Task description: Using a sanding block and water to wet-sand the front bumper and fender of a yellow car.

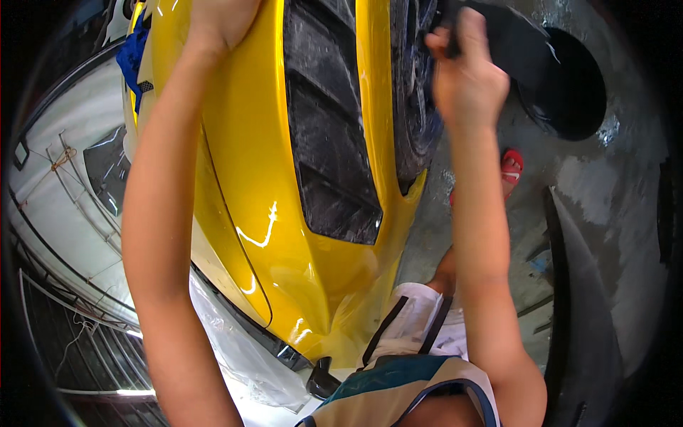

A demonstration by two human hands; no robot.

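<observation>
A glossy yellow car fender (242, 156) runs up the middle, with a black slatted vent panel (331, 135) set into it. At the top left, my left hand (226, 21) rests on or just above the yellow surface. Its fingers are cut off by the upper edge. My right hand (469, 78) is raised beside the dark wheel arch (413, 92), slightly blurred. Its fingers are closed round the edge of a smooth black piece (509, 32) whose full shape is hidden.
A round, shiny black object (569, 92) lies on the wet grey floor (590, 192). Farther right is a long, curved black part (580, 306). A foot in a red sandal (511, 167) shows below my right hand. Clear plastic sheeting (245, 356) and a blue cloth (131, 60) are at left.
</observation>
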